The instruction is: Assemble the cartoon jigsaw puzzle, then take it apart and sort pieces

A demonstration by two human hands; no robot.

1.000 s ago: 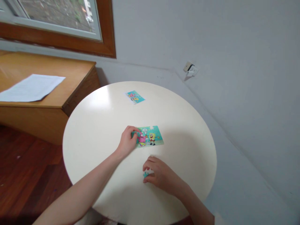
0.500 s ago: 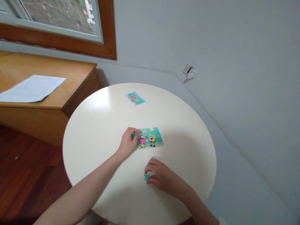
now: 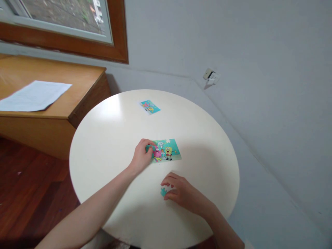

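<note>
A jigsaw puzzle [image 3: 166, 151] with a pink starfish, a grey-green figure and a yellow sponge on teal lies mid-table. A white piece-shaped gap shows at its top edge. My left hand [image 3: 143, 152] rests at the puzzle's left end, thumb and forefinger curled on it and covering that corner. Nearer to me, my right hand [image 3: 178, 188] has a small teal puzzle piece [image 3: 163, 192] between thumb and fingertips, just above or on the table; I cannot tell which.
On the round white table [image 3: 103, 138], a printed picture card [image 3: 150, 107] of the same characters lies toward the far edge. To the left, a wooden cabinet [image 3: 85, 76] bears a sheet of paper [image 3: 36, 95]. A wall socket with a plug [image 3: 211, 76] is at the right.
The teal piece has turned between my right fingers, and its knobbed outline shows more fully. My right hand has shifted slightly away from me. The left hand stays on the puzzle.
</note>
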